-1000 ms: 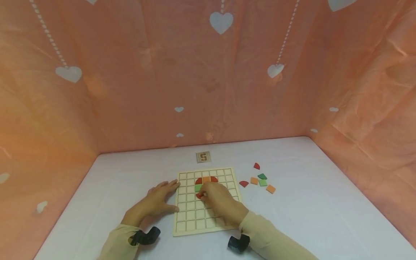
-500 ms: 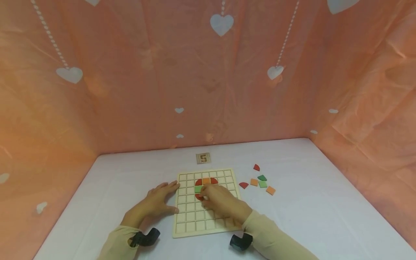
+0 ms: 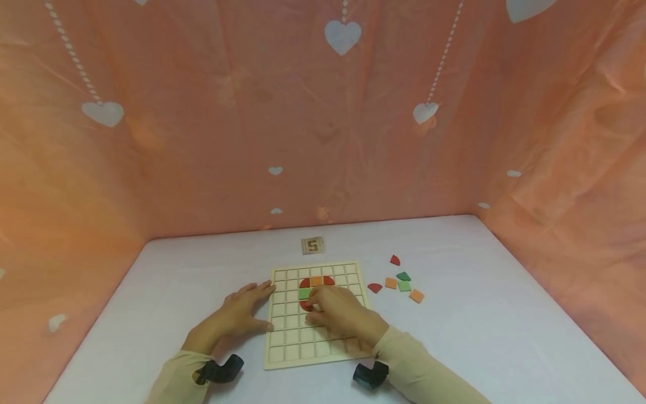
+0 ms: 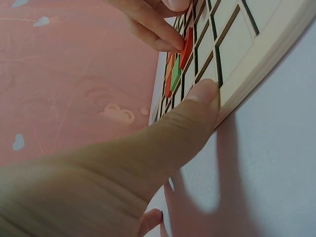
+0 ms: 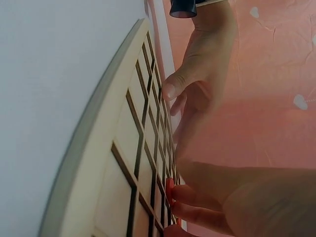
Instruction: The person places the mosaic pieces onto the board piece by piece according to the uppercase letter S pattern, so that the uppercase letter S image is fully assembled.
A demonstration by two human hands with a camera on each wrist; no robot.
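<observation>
A wooden grid board (image 3: 292,353) lies on the table. My left hand (image 3: 237,315) rests at its left side, fingers and thumb spread, thumb tip on the rim. My right hand (image 3: 342,313) reaches over the middle of the board with curled fingers. Its fingertips hold a red quarter-circle tile (image 3: 304,306), which stands slightly proud of the grid in the left wrist view. Above that tile are a light green square (image 3: 304,294), another red quarter-circle (image 3: 305,283), an orange square (image 3: 316,281) and a third red quarter-circle (image 3: 329,280). The right hand hides cells beneath it.
Loose tiles lie right of the board: red quarter-circles (image 3: 374,288), orange squares (image 3: 416,295), a light green square (image 3: 404,286) and a dark green piece (image 3: 404,276). Behind the board lies a small patterned card (image 3: 313,245). Orange heart-printed cloth (image 3: 323,140) walls the table.
The right hand's fingers have shifted slightly at the red quarter-circle, and more of that tile shows. The left hand has stayed at the board's edge.
</observation>
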